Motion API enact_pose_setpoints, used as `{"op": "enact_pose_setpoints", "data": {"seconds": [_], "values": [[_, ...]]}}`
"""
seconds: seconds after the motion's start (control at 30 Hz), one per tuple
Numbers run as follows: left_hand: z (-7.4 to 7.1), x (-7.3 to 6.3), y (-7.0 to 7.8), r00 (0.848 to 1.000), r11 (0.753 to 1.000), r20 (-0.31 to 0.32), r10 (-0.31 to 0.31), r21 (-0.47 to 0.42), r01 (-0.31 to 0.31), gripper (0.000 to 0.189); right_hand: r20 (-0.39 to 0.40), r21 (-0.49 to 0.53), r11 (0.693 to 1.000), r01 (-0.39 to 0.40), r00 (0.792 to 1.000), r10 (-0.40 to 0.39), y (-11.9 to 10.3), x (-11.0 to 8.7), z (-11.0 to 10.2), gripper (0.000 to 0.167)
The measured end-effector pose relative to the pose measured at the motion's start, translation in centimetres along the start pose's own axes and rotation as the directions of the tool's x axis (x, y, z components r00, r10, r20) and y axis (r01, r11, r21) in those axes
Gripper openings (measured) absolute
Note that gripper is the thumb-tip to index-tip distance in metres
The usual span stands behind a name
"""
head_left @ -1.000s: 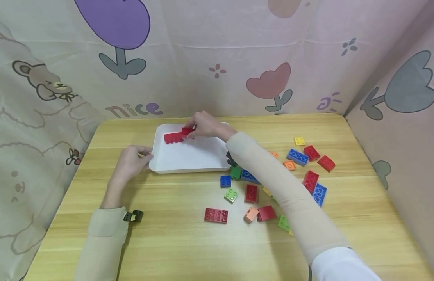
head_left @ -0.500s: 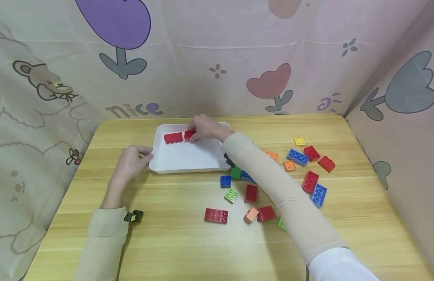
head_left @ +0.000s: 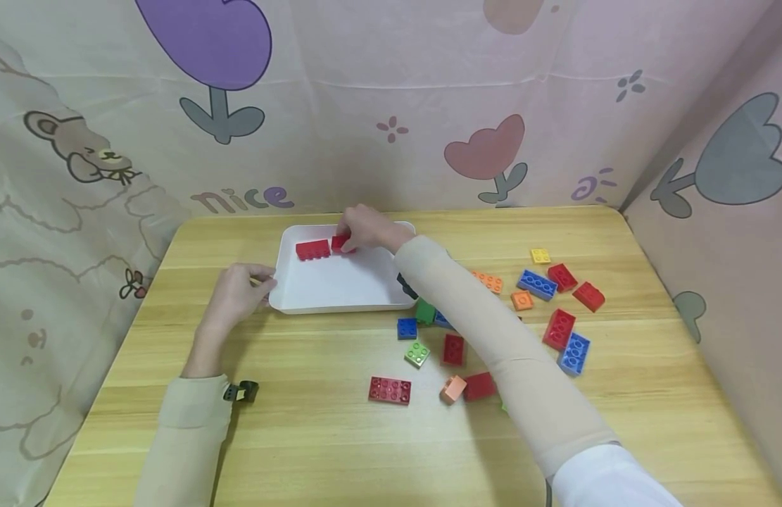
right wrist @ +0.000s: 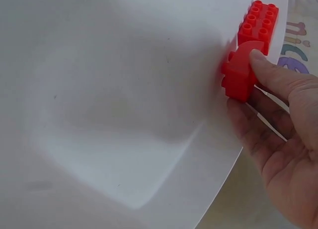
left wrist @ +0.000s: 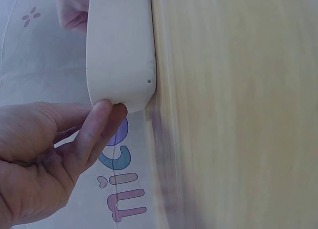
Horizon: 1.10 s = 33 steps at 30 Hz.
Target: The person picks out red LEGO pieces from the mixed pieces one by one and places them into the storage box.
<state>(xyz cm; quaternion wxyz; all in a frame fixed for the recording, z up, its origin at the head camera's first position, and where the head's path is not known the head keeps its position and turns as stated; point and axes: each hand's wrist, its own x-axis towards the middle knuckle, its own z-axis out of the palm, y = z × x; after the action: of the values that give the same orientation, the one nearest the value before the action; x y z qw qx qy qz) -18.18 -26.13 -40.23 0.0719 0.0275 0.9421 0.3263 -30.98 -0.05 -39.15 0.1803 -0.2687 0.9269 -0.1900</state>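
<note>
My left hand point(head_left: 234, 296) pinches the left rim of a white tray point(head_left: 340, 285) between thumb and fingers. In the left wrist view, its fingertips point(left wrist: 102, 110) are at the tray's corner. Inside the tray, near its back wall, my right hand point(head_left: 370, 227) holds a red toy brick with a curved top point(right wrist: 242, 72). The right wrist view has the thumb on one side of that brick and fingers on the other. A longer red studded brick point(head_left: 312, 250) lies just left of it, in line along the back wall. My fingers partly hide the held brick in the head view.
Loose bricks lie on the wooden table right and front of the tray: a blue brick point(head_left: 406, 328), a light green brick point(head_left: 417, 353), a dark red brick point(head_left: 389, 390), an orange brick point(head_left: 521, 301) and several others. My right forearm covers some. A printed curtain point(head_left: 365, 169) hangs behind.
The right hand has lowered the curved red brick and shifted it slightly right, beside the longer one. The left hand stays at the tray rim.
</note>
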Motion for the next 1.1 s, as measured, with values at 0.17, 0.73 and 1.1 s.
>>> {"op": "enact_pose_setpoints", "data": {"seconds": [0.17, 0.73, 1.1], "values": [[0.0, 0.0, -0.1, 1.0, 1.0, -0.002, 0.002, 0.009, -0.002, 0.033, 0.005, -0.004, 1.0, -0.007, 1.0, 0.007, 0.0, 0.1, 0.2, 0.035], [0.0, -0.1, 0.0, 1.0, 1.0, -0.006, 0.002, 0.01, -0.002, 0.034, -0.081, 0.066, 0.996, 0.067, 0.995, -0.062, 1.3, -1.4, -2.2, 0.038], [0.0, 0.0, 0.0, 1.0, 1.0, -0.005, 0.002, 0.01, -0.002, 0.034, -0.141, 0.13, 0.972, 0.195, 0.974, -0.176, 1.2, -4.1, -3.8, 0.04]]}}
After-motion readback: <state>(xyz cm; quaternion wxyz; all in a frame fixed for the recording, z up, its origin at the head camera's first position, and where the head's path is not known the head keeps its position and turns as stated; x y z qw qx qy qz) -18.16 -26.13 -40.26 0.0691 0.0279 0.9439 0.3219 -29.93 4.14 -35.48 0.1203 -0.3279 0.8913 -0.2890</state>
